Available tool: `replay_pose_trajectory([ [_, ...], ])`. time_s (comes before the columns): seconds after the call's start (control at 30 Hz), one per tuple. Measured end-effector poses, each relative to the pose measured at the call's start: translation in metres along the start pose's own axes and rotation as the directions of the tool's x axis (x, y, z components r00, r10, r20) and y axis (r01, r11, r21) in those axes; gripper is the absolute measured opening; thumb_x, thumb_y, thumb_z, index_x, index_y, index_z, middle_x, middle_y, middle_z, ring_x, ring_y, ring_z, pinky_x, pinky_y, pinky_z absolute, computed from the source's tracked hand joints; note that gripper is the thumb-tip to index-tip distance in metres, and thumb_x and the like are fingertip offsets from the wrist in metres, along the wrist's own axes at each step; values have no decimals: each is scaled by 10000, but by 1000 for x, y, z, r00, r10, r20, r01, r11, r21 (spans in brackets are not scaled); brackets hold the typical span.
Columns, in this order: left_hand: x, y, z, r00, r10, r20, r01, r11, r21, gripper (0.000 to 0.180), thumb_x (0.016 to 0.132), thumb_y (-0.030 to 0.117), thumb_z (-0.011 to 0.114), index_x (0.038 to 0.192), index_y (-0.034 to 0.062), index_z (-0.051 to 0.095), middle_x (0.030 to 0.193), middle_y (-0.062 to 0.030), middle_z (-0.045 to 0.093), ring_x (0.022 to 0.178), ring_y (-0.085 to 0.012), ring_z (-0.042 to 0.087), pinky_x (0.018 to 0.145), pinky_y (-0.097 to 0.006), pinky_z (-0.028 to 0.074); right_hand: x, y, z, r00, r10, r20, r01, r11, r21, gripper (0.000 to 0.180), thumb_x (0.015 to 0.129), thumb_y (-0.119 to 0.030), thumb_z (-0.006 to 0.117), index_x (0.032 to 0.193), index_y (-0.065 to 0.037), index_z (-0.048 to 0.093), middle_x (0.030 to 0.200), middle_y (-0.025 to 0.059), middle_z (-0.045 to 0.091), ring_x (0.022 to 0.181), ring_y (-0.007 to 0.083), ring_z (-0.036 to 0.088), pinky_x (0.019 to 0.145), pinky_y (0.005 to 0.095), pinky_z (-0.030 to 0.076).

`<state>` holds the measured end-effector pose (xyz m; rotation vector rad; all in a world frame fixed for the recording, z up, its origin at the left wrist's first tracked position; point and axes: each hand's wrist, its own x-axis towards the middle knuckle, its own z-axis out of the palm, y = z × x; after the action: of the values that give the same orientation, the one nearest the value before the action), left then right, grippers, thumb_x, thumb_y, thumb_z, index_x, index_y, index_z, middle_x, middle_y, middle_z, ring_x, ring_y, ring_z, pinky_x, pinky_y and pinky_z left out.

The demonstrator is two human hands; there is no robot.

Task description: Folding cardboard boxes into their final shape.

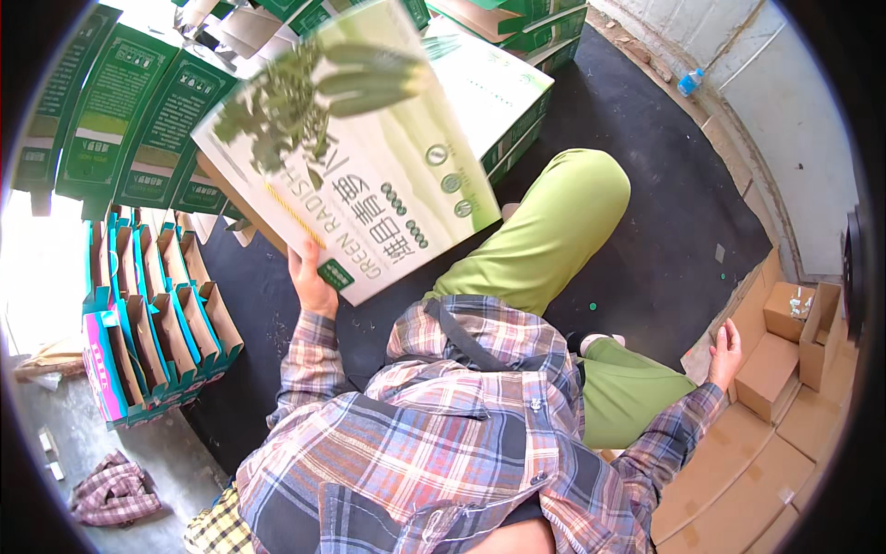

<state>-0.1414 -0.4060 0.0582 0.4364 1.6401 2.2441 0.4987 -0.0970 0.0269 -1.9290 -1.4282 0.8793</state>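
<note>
My left hand (316, 288) grips the lower edge of a white-and-green printed carton (397, 171), which is tilted up in front of me. Pictures of green radishes and leaves cover its face, and a strip of brown cardboard shows along its left edge. Most of my left fingers are hidden behind it. Far out to the right, my right hand (726, 355) is beside a small brown cardboard box (769, 374). Its fingers look stretched out, and I see nothing held in them.
Similar white-and-green cartons (526, 88) are stacked beyond. Green printed cardboard sleeves (120, 111) stand at upper left, above teal-edged cardboard trays (152, 323). Brown boxes (738, 471) fill the lower right. A blue-labelled bottle (690, 82) lies by the wall; a plaid cloth (115, 491) is at lower left.
</note>
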Motion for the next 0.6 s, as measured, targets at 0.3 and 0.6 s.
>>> replay_pose_trajectory([
  [0.3, -55, -103, -91, 862, -443, -249, 423, 897, -132, 457, 895, 309, 602, 1215, 13, 465, 1133, -128, 585, 988, -270, 612, 865, -416, 511, 8, 22, -5, 998, 69, 10, -69, 997, -45, 382, 895, -287, 583, 1242, -129, 564, 1197, 17, 588, 1047, 133, 553, 708, 287, 465],
  [0.6, -49, -209, -169, 686, -722, -86, 648, 660, -381, 562, 878, 410, 598, 1272, 32, 466, 1184, -123, 581, 1052, -287, 588, 892, -429, 489, 4, 40, -40, 990, 112, -85, -109, 993, 41, 355, 896, -283, 591, 1229, -160, 573, 1167, -20, 598, 1029, 97, 556, 674, 241, 449],
])
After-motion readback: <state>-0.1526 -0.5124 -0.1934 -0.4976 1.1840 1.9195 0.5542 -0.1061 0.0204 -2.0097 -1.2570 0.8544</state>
